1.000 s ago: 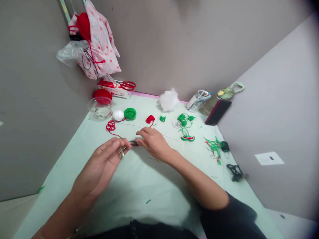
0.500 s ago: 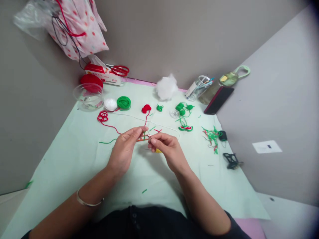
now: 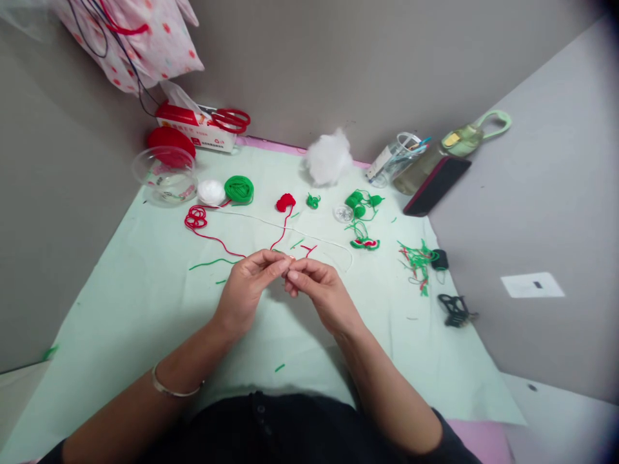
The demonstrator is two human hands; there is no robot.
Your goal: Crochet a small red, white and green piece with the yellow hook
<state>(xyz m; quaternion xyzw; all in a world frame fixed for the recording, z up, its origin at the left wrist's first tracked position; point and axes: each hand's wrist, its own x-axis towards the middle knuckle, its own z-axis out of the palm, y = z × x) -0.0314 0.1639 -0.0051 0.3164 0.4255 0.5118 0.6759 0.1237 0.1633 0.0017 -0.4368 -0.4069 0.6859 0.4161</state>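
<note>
Both hands meet over the pale green cloth-covered table (image 3: 145,309), fingertips nearly touching. The left hand (image 3: 246,290) and the right hand (image 3: 316,290) each pinch one end of a tiny red-and-green yarn piece (image 3: 289,259), held just above the cloth at the centre. It's so small that I reckon one slack pinch drops it among the loose green yarn scraps (image 3: 213,263) nearby. The thin red yarn strand (image 3: 283,232) trailing from the small red crochet piece (image 3: 285,202) could snag too.

Hands closed in, pinch tightened
Left hand (image 3: 246,290) moved from 8 o'clock to centre, meeting right hand (image 3: 316,290) fingertip to fingertip; small red-green piece (image 3: 289,257) now nearly hidden; view tilted down.
</note>
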